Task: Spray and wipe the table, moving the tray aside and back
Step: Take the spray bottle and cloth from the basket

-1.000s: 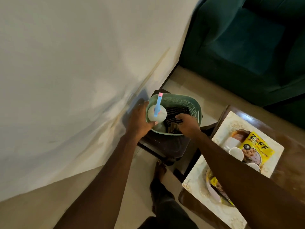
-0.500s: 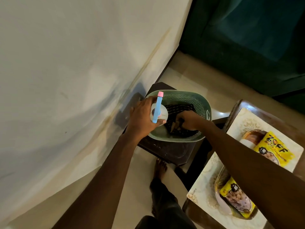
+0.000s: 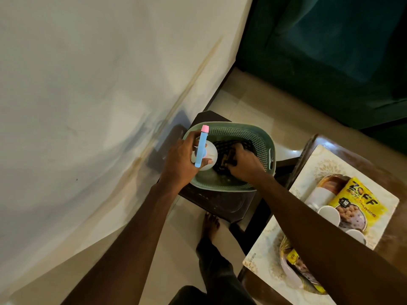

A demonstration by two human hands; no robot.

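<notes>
While the left hand point(image 3: 180, 164) gripped the spray bottle point(image 3: 201, 148) at centre frame over the basket point(image 3: 248, 133), the right hand point(image 3: 244, 166) clutched a dark cloth point(image 3: 224, 159) inside, best lifted straight up clear of the mesh, the tray point(image 3: 308, 172) lying lower right.

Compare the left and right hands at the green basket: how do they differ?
Left hand grips the spray bottle; right hand grips a dark cloth. Left hand sits at the rim of the basket; right hand reaches down inside it. Both are over the basket.
</notes>
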